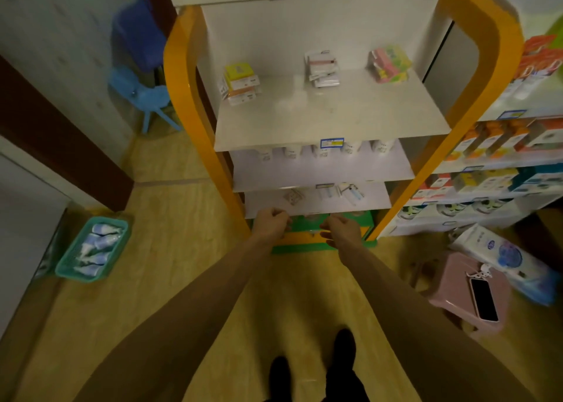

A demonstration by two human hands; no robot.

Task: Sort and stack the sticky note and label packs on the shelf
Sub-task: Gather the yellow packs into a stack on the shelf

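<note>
Both arms reach low: left hand (pixel 272 222) and right hand (pixel 341 229), fingers curled together, holding nothing; three pack stacks (pixel 322 66) sit on the far shelf (pixel 329 121).

Much of this shelf stays unreadable from here

On the top shelf (pixel 329 118), print on the three pack stacks (pixel 323 68) is too blurred to read; below it, cups (pixel 320 152) hide under its front edge, and both hands' (pixel 271 223) curled fingers conceal whether they hold anything.
</note>
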